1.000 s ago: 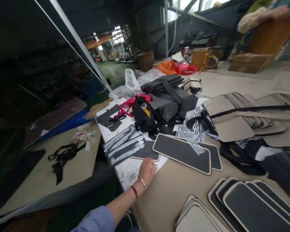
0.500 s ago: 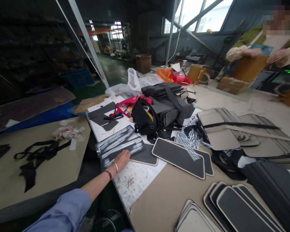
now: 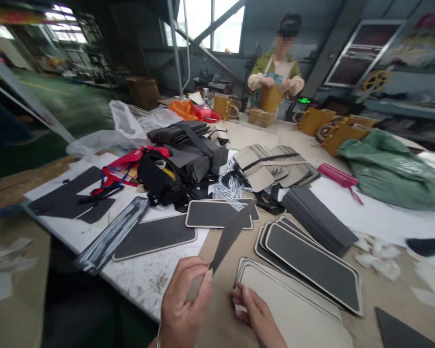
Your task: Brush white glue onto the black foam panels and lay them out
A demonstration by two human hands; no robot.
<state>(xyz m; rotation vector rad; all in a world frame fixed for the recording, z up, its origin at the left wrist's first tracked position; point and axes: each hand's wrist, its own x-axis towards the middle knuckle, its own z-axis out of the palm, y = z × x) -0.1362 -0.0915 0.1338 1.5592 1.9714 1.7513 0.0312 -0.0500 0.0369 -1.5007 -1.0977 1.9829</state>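
Observation:
My left hand (image 3: pixel 184 302) is closed in a pinch on one end of a thin dark grey strip (image 3: pixel 232 233), which tilts up and away over the table. My right hand (image 3: pixel 255 311) is loosely curled with its fingers apart, at the left edge of a stack of beige panels (image 3: pixel 293 304); nothing shows in it. Behind that stack, dark panels with pale edging (image 3: pixel 313 261) lie fanned out. Farther left, a single dark panel (image 3: pixel 155 236) rests beside dark strips smeared with white (image 3: pixel 114 237).
A black bag (image 3: pixel 161 179) and bundled dark pieces (image 3: pixel 197 157) lie mid-table. Bound beige panels (image 3: pixel 275 166) and a pile of dark strips (image 3: pixel 317 220) are to the right. A green sack (image 3: pixel 395 169) lies far right. Across the table, a person (image 3: pixel 277 77) handles a brown box.
My view has swung right. My left hand has left the white-smeared strips and now holds a dark grey strip. My right hand has come into view.

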